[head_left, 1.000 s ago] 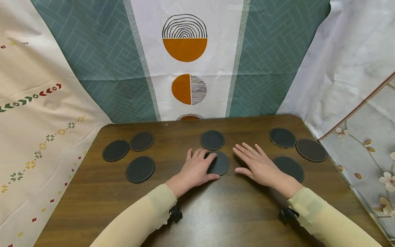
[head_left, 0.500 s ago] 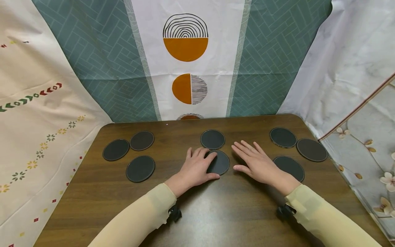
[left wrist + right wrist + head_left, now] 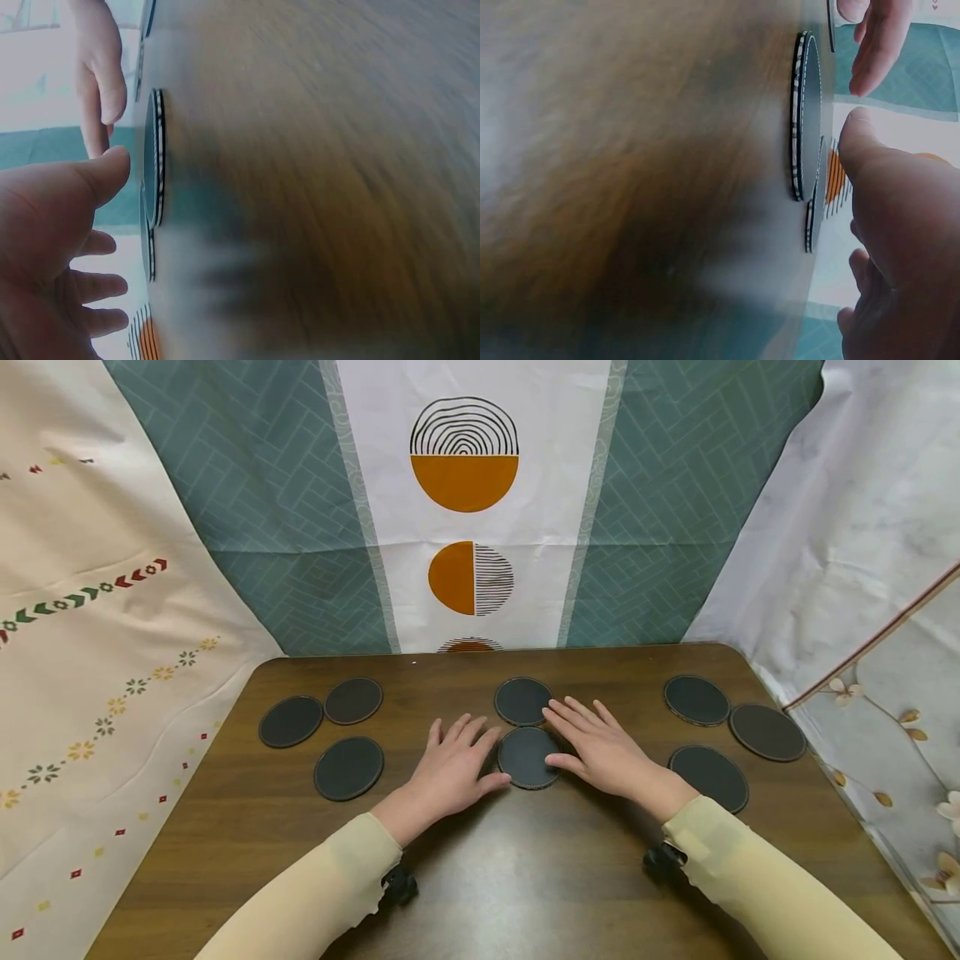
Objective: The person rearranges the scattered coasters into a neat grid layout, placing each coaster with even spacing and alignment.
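Observation:
Two dark round coasters lie one behind the other at the middle of the table: a near coaster (image 3: 527, 757) and a far coaster (image 3: 522, 701). The near one shows a thick, pale-and-black striped edge in both wrist views; I cannot tell if it is a stack. My left hand (image 3: 452, 770) is just left of it, fingers spread, holding nothing. On the other side my right hand (image 3: 600, 750) has its fingers extended, thumb and fingertips overlapping the near coaster's right edge in the head view. In the right wrist view, the right hand (image 3: 911, 217) appears apart from the coaster.
At the left lie three coasters: an outer one (image 3: 291, 722), a brownish one (image 3: 353, 701) and a nearer one (image 3: 348, 768). Three more sit at the right: a back one (image 3: 697, 700), a brownish one (image 3: 767, 732) and a front one (image 3: 712, 779). Curtains hang around the wooden table (image 3: 510, 877).
My left hand has come off the near middle coaster and moved left. The right hand has moved left, to that coaster's right edge. The head view has shifted slightly.

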`<state>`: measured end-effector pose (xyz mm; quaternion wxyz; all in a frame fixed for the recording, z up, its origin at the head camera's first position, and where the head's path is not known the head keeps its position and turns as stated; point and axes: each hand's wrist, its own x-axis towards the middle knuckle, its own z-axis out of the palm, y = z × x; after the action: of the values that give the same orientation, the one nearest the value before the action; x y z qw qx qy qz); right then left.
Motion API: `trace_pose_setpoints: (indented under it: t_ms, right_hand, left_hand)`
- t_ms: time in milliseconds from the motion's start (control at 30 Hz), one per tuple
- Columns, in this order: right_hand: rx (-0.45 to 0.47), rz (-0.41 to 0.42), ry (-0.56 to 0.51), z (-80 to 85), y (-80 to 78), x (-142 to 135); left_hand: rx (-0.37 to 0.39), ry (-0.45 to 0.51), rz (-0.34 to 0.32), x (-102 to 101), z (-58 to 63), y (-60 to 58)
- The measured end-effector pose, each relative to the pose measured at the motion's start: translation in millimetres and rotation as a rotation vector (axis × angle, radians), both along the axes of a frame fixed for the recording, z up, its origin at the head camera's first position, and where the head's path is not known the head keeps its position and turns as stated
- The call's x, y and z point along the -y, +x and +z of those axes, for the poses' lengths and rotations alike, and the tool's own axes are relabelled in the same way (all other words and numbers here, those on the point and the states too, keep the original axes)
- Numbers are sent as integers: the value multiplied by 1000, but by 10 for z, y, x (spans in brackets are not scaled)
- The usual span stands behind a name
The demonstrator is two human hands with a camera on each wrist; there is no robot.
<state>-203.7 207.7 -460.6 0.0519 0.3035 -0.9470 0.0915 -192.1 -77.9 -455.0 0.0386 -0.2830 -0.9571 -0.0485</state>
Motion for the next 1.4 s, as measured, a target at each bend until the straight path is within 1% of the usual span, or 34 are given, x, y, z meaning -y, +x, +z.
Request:
trace_pose_setpoints:
  t_ms: [200, 400, 533, 833, 967, 1233, 1400]
  right_hand:
    - [6, 3, 22, -9, -91, 114]
    - [25, 11, 31, -11, -155, 239]
    - [41, 12, 37, -29, -180, 296]
    - [74, 24, 47, -76, -201, 369]
    - [84, 38, 43, -82, -202, 394]
    - [112, 32, 61, -126, -203, 412]
    - [122, 26, 69, -136, -203, 415]
  left_hand:
    - [0, 3, 28, 197, 22, 17]
    - [3, 30, 53, 372, 29, 30]
    - [-3, 22, 73, 483, 35, 45]
    - [-7, 56, 105, 767, 51, 93]
    - [-2, 61, 131, 889, 52, 118]
    - [24, 72, 163, 1070, 96, 162]
    - [21, 74, 179, 1173, 105, 175]
